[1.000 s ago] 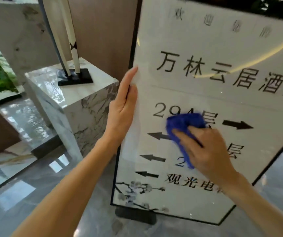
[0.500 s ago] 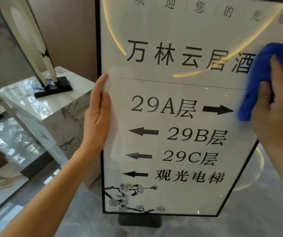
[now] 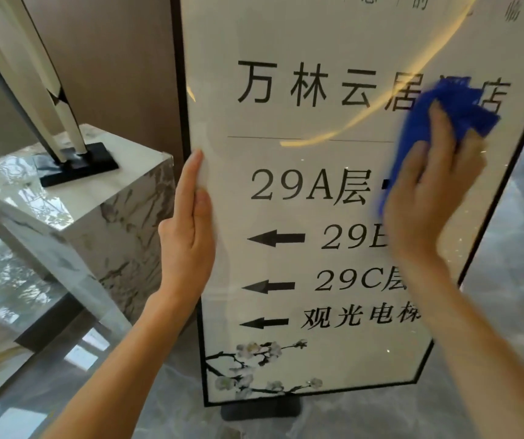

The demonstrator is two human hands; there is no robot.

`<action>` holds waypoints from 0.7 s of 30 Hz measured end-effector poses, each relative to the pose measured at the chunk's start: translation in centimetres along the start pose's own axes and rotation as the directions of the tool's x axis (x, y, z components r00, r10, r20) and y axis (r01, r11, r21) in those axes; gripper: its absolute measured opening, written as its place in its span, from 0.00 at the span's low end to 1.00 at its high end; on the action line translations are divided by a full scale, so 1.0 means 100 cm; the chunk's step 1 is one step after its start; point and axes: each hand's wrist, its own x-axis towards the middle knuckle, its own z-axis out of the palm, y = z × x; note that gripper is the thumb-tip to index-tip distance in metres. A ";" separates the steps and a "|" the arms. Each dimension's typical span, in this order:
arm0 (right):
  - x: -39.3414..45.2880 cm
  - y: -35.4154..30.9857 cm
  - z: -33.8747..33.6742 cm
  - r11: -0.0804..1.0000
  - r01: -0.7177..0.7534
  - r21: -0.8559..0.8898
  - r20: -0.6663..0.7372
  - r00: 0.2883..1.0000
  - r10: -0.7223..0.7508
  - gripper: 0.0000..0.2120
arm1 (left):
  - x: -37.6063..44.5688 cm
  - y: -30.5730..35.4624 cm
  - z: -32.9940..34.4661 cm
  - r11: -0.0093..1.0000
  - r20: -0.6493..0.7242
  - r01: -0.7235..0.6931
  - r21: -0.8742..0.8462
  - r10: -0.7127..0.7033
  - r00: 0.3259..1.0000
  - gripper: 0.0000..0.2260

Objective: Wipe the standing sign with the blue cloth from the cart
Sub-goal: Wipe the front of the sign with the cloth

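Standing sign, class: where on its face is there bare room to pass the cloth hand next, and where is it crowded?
On the standing sign, free patches lie between the left hand and the "29A" line, and along the blossom strip at the bottom edge. The upper right is crowded: the right hand presses the blue cloth there.

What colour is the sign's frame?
Black: a thin border around the standing sign, clearest in the head view.
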 end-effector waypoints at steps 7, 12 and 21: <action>-0.105 -0.093 0.041 0.961 0.277 0.017 0.098 0.956 -0.278 0.20 | -0.004 -0.004 0.000 0.998 -0.006 -0.011 -0.061 0.011 1.000 0.18; -0.156 -0.104 0.037 0.892 0.451 0.024 0.205 0.871 -0.446 0.26 | -0.004 -0.007 -0.003 0.998 0.015 -0.003 -0.057 0.004 1.000 0.18; -0.054 0.008 -0.006 0.942 0.334 -0.031 0.268 0.911 -0.314 0.09 | -0.004 -0.009 0.004 0.999 -0.022 -0.044 0.025 0.044 0.999 0.19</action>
